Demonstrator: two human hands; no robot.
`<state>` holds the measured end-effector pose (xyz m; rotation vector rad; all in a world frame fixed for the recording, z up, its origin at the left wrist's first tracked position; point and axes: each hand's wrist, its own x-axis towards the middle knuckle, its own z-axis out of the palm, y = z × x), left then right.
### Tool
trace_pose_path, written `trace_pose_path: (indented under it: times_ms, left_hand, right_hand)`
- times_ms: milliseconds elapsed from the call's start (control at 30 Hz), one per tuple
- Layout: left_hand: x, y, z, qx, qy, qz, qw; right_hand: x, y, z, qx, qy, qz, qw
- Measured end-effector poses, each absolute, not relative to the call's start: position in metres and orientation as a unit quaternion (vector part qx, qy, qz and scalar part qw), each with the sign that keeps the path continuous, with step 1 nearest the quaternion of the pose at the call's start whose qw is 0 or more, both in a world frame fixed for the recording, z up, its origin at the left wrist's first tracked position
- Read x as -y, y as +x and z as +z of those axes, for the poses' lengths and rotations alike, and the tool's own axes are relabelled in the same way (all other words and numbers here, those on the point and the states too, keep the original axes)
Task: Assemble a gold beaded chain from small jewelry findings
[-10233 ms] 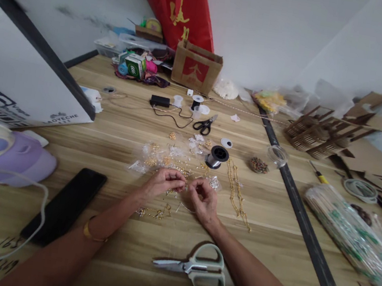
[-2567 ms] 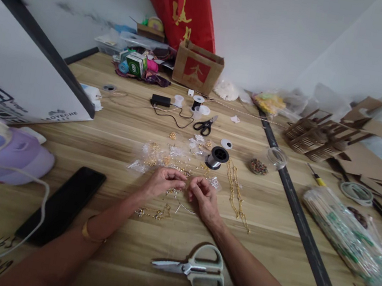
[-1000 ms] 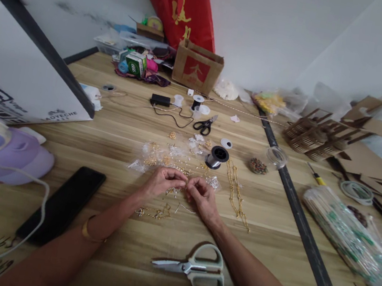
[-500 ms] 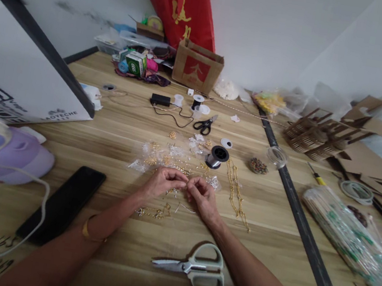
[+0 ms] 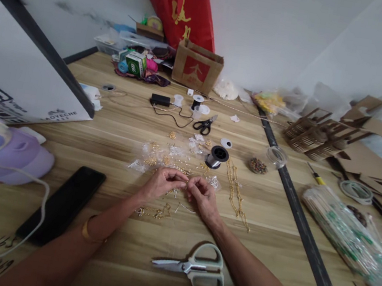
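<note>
My left hand (image 5: 166,183) and my right hand (image 5: 202,196) meet fingertip to fingertip over the table, both closed in a pinch. Whatever lies between the fingertips is too small to make out. Small gold beads and findings (image 5: 152,161) lie in clear bags just beyond my hands. Behind my right hand stands a black spool of silvery wire (image 5: 216,157). A gold chain (image 5: 235,193) stretches along the table to its right. Below my left hand rests a short beaded gold chain (image 5: 154,212), and a thin white strand (image 5: 186,207) lies near my right wrist.
Light-handled scissors (image 5: 196,268) lie between my forearms. A black phone (image 5: 63,205) and a white cable (image 5: 43,206) are at left. Farther back are black scissors (image 5: 205,125) and a dish of mixed beads (image 5: 258,165). Bagged sticks (image 5: 346,235) lie at right.
</note>
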<state>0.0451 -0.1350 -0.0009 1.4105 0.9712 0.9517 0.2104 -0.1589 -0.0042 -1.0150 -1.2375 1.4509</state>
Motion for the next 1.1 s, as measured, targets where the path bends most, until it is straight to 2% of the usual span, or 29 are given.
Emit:
trace_pose_path:
  times_ms: [567,1100]
  left_hand:
    - [0.143,0.050,0.014,-0.457,0.674,0.398,0.422]
    - [0.144,0.049,0.011,-0.425,0.748,0.401,0.315]
  right_hand:
    - [0.158,0.209,-0.003,0.498,-0.426,0.585,0.478]
    - [0.158,0.210,-0.005,0.492,-0.424,0.586,0.484]
